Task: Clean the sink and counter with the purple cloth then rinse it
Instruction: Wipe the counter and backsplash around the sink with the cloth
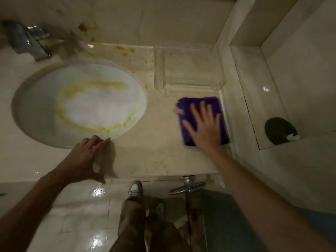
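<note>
Head view, blurred by motion. Right hand (203, 124) lies flat, fingers spread, palm pressed on the purple cloth (223, 122) at centre right of frame; not clenched around it. Cloth is folded, flat on the counter (156, 142), just beside the right wall edge. Left hand (91, 157), lower left, rests loosely curled on the counter by the near rim of the sink (36, 106), holding nothing. Yellow residue rings the basin; spots dot the counter behind it. Faucet (27, 40) upper left.
</note>
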### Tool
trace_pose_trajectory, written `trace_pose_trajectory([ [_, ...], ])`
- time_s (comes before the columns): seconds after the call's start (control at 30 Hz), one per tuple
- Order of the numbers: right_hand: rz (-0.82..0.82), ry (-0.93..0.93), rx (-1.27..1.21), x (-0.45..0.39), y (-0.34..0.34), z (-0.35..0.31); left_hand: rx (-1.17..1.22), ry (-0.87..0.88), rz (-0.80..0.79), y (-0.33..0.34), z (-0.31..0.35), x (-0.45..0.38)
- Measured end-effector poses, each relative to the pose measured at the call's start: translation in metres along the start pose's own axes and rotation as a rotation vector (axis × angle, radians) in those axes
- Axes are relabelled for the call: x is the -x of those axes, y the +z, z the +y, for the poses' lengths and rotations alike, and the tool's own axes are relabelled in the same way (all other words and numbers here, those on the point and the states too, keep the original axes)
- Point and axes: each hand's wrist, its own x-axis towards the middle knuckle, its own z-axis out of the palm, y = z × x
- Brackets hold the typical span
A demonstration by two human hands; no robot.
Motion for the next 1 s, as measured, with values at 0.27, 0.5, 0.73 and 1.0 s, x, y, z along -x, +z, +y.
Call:
trace_pose_trajectory([
  [0.27,-0.03,0.046,0.011,0.068,0.0,-0.008,0.043,0.011,-0.013,-0.003,-0.002,-0.001],
  [0.5,-0.086,-0.281,-0.079,0.084,0.009,-0.176,0.111,-0.048,0.086,-0.002,0.0,0.01],
  [0.73,-0.076,-0.528,-0.042,0.065,0.009,-0.164,0.074,-0.264,0.179,-0.004,-0.048,0.061],
  [1.0,-0.154,-0.63,0.083,0.085,0.004,-0.101,-0.007,-0.278,0.18,0.001,-0.066,0.078],
])
